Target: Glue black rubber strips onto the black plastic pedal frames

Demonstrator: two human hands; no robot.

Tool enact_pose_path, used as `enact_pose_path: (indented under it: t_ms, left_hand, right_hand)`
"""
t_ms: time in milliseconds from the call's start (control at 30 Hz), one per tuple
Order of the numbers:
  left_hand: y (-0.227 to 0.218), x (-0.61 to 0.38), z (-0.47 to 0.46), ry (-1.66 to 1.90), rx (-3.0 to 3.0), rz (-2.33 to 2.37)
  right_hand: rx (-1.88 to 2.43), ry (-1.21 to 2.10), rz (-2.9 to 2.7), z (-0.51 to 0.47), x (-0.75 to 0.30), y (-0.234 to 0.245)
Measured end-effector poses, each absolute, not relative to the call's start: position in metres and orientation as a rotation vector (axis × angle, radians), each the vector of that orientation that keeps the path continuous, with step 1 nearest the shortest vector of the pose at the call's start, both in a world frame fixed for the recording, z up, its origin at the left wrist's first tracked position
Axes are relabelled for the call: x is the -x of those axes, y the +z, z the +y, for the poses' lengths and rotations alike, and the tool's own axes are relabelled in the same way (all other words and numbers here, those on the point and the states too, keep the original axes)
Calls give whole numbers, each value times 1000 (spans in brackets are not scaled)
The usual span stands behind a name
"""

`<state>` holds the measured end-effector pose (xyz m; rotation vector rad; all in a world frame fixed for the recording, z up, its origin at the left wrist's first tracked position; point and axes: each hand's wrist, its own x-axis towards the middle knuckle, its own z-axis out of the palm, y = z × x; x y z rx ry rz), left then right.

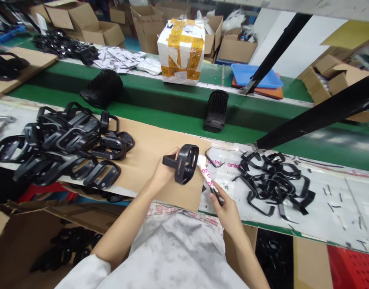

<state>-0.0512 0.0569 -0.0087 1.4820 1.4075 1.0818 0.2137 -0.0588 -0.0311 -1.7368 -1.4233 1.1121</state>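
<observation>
My left hand (164,170) is closed on a black oval plastic frame (184,162), held upright above the brown cardboard sheet (145,150). My right hand (228,208) grips a small cutting tool (208,180) with a white and pink handle, its tip pointing up toward the frame's right edge. A heap of black plastic frames (66,146) lies to the left on the cardboard. To the right lies a pile of thin black trimmed strips (274,182) on the white bench top (337,212).
A green conveyor belt (172,106) runs behind the bench, carrying a black perforated part (216,110) and a black rounded part (102,88). A taped white box (181,50), cardboard cartons, a blue tray (247,74) and black slanted bars (319,116) stand beyond. A carton with black parts (66,247) sits below left.
</observation>
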Motion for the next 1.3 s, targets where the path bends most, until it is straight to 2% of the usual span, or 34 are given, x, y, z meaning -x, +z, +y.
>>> enact_pose_path:
  t_ms: [200, 433, 700, 867, 1000, 1067, 1200, 1300]
  left_hand:
    - [-31, 55, 81, 668, -2024, 1816]
    - [-51, 52, 82, 687, -2234, 1839]
    - [-52, 46, 75, 650, -2159, 1866]
    - [-52, 44, 73, 624, -2148, 1877]
    - [-53, 44, 74, 616, -2153, 1877]
    - [-53, 45, 74, 619, -2152, 1882]
    - [-52, 46, 73, 618, -2168, 1867]
    - [-53, 47, 73, 619, -2176, 1859]
  right_hand:
    - [1632, 1461, -1131, -81, -207, -37]
    - [1524, 1616, -1091, -73, -181, -32]
    - [1556, 1486, -1338, -52, -184, -31]
    - [1482, 1583, -939, -53, -175, -18]
    - [1443, 1275, -775, -63, -157, -18]
    - [1473, 1248, -838, -67, -154, -26]
    - [1617, 1486, -1168, -65, -166, -38]
    - [1656, 1401, -1217, -65, -175, -35]
